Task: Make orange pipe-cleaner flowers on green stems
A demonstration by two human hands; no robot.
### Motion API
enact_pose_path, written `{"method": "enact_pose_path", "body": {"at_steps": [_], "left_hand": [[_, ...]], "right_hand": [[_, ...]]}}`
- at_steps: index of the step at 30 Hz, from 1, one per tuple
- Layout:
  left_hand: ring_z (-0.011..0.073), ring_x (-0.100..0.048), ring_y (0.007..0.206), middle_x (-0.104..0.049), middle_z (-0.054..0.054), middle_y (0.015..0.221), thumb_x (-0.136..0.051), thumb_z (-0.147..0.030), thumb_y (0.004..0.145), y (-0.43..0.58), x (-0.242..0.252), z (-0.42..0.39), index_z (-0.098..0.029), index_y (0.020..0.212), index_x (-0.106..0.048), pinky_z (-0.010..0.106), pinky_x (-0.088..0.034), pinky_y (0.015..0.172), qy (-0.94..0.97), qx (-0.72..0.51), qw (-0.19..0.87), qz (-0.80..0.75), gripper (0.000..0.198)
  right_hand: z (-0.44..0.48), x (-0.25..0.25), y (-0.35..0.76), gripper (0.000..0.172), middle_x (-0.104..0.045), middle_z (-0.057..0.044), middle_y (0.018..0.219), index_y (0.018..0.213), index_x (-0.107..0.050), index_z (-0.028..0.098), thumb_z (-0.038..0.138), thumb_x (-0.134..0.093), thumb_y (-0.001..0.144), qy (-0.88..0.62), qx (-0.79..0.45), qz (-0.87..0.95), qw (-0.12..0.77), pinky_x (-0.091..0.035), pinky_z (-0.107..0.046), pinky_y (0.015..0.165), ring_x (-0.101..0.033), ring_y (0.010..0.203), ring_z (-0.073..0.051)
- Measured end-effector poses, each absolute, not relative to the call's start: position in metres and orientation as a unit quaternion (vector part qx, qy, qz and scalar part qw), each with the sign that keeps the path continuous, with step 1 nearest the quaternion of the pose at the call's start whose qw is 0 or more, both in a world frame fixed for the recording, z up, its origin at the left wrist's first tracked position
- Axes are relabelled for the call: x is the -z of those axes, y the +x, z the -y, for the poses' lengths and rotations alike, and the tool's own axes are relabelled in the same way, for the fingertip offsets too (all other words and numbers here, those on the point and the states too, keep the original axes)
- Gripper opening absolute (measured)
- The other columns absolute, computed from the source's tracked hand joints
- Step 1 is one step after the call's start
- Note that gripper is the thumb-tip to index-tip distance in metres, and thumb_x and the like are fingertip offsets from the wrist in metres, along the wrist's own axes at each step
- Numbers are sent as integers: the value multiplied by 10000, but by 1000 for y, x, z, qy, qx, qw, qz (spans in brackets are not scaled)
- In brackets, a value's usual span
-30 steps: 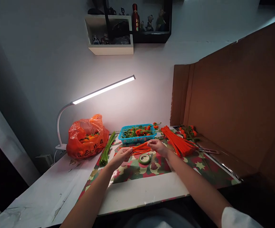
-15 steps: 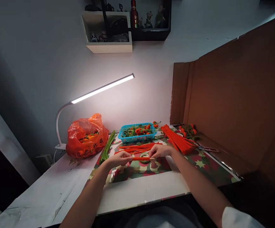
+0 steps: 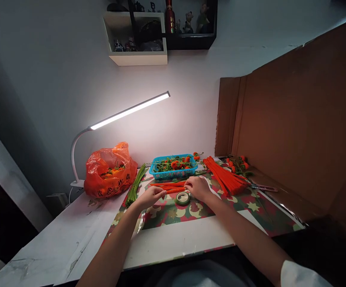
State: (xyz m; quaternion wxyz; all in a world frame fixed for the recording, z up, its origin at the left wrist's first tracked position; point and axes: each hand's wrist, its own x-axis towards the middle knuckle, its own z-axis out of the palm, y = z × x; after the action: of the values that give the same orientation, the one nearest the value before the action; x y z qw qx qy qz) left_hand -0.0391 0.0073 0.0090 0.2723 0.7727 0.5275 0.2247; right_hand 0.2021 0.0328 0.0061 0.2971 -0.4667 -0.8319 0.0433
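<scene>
Between my hands, an orange pipe cleaner coil (image 3: 175, 191), wound on what looks like a thin stick, lies nearly level just above the table. My left hand (image 3: 151, 197) pinches its left end with the fingers closed. At the other end, my right hand (image 3: 198, 187) has closed fingers on it and partly hides it. Loose orange pipe cleaners (image 3: 168, 185) lie just behind the coil. A roll of green tape (image 3: 182, 198) rests flat on the patterned mat (image 3: 173, 215), in front of the coil and near my right hand.
A blue basket (image 3: 173, 174) holds orange pompom flowers. Left stand green stems (image 3: 135, 187), an orange plastic bag (image 3: 108, 173) and a lit lamp (image 3: 129, 111). A thick orange pipe cleaner bundle (image 3: 225, 177), scissors (image 3: 264, 187) and a cardboard wall (image 3: 295, 119) are right.
Both hands have moved with the coil slightly away from me, toward the loose pipe cleaners. The tape roll, partly covered before, now shows fully.
</scene>
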Motion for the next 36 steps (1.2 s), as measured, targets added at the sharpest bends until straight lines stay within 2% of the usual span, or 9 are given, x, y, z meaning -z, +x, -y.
{"method": "enact_pose_path", "body": {"at_steps": [3,7,11,14,18,23,25,31,36], "left_hand": [[107,-313,519,-351,-39,533,-398,-569,789,-30,-3,-10,-152,605,-535,222,-238,497,758,-290,242,-532,476],[116,-343,545,-372,-27,551,-394,-569,791,-13,9,-13,-166,582,-468,226,-252,515,719,-399,240,-516,460],[84,-241,463,-254,-60,501,-421,-643,751,-5,17,-16,-188,565,-382,220,-177,450,663,-458,288,-517,493],[60,-172,418,-209,-86,487,-462,-692,701,-6,16,-16,-197,606,-371,206,-134,412,601,-492,362,-516,513],[35,-114,411,-178,-106,501,-548,-682,656,-8,9,-13,-196,625,-356,184,-106,399,575,-503,460,-452,523],[28,-89,420,-151,-113,495,-584,-616,693,-16,3,-8,-190,595,-330,175,-100,402,612,-452,522,-384,505],[31,-97,426,-167,-109,493,-569,-602,717,-21,1,-6,-185,585,-337,177,-105,403,638,-412,529,-379,495],[59,-180,438,-221,-88,482,-495,-615,752,-35,-7,-1,-157,615,-480,192,-184,409,718,-282,465,-435,479],[80,-275,444,-318,-52,492,-482,-589,752,-31,-10,-1,-151,578,-529,212,-202,434,764,-259,325,-493,473]], "right_hand": [[-35,-3,198,175,-682,-33,806,771,-684,202,197,-520,831,-473,0,801,367,-334,-272,732,-587,741,-152],[-40,2,199,203,-635,-58,723,782,-673,184,239,-490,848,-461,-23,761,455,-344,-272,678,-560,686,-161],[-44,6,197,246,-620,-79,731,796,-675,180,349,-501,829,-428,-150,709,541,-387,-283,612,-540,664,-181],[-49,9,193,288,-641,-87,784,784,-665,172,441,-563,765,-390,-292,644,590,-430,-300,639,-559,723,-199],[-58,9,195,344,-605,-39,683,727,-655,167,498,-676,634,-344,-450,580,585,-411,-273,599,-528,660,-156],[-70,6,210,419,-419,61,499,691,-631,150,512,-756,522,-325,-575,577,480,-220,-215,432,-287,445,-46],[-71,4,216,425,-441,61,502,675,-629,140,497,-774,495,-345,-577,595,440,-203,-208,428,-266,432,-32],[-67,-3,224,366,-549,8,518,593,-643,133,429,-805,450,-394,-497,674,378,-267,-220,448,-383,450,-65],[-62,1,218,237,-623,-41,589,577,-666,165,384,-754,564,-466,-271,750,384,-331,-247,515,-503,552,-134]]}}
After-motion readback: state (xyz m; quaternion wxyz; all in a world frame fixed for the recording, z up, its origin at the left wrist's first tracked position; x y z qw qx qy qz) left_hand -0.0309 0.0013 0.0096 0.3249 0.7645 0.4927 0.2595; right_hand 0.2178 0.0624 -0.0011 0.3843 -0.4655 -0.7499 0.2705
